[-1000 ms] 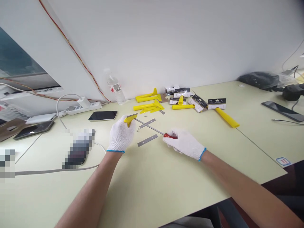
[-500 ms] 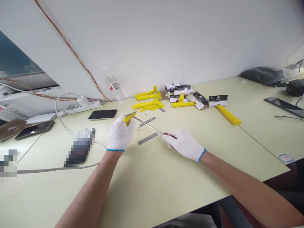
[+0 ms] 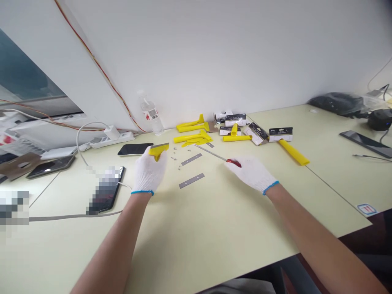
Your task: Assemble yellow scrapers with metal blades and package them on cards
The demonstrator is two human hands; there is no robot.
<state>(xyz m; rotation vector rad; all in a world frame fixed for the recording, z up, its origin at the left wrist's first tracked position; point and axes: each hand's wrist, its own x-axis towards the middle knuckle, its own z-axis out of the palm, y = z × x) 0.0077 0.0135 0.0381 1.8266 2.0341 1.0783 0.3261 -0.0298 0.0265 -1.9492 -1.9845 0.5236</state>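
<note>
My left hand (image 3: 149, 170), in a white knit glove, is closed around a yellow scraper head (image 3: 158, 150) with a metal blade along its top edge. My right hand (image 3: 251, 174), also gloved, grips a red-handled screwdriver (image 3: 221, 156) whose shaft points up and left, clear of the scraper. Two loose metal blades (image 3: 191, 180) lie on the pale table (image 3: 196, 237) between my hands, with several tiny screws (image 3: 174, 157) just above them.
Yellow scraper parts (image 3: 193, 136), a long yellow handle (image 3: 293, 152) and packaged blade boxes (image 3: 255, 133) sit at the back. A water bottle (image 3: 150, 113), power strip (image 3: 112, 139) and phones (image 3: 134, 149) are back left; a tablet (image 3: 366, 143) and black bag (image 3: 335, 102) lie right.
The screwdriver tip has come away from the scraper head: my right hand moved right and back with it, while my left hand shifted slightly left holding the scraper.
</note>
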